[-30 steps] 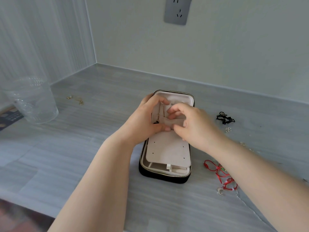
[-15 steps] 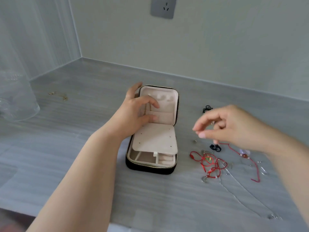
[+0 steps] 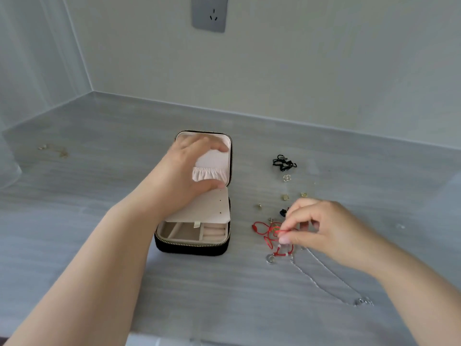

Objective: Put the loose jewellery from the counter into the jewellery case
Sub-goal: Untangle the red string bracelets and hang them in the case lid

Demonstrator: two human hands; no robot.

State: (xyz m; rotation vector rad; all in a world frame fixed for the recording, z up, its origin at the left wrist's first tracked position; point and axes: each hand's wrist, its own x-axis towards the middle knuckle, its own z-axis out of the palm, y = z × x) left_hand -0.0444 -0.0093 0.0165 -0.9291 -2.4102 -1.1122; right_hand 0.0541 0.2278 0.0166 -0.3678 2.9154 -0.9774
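While lying on counter (image 3: 99, 196), just right of open jewellery case (image 3: 192, 245): red cord bracelet (image 3: 269, 239), pinched by right hand (image 3: 324, 231). Left hand (image 3: 184, 171) curled on lid (image 3: 217, 158), steadying. Step: pickup. Next, probably: lift free of silver chain (image 3: 363, 301), into case.

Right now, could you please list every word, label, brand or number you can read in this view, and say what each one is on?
There is no text that can be read.
Wall socket: only slot holes, no lettering visible.
Jewellery case: no label or brand visible.
Small metal pieces on the counter: too small to read any marking.
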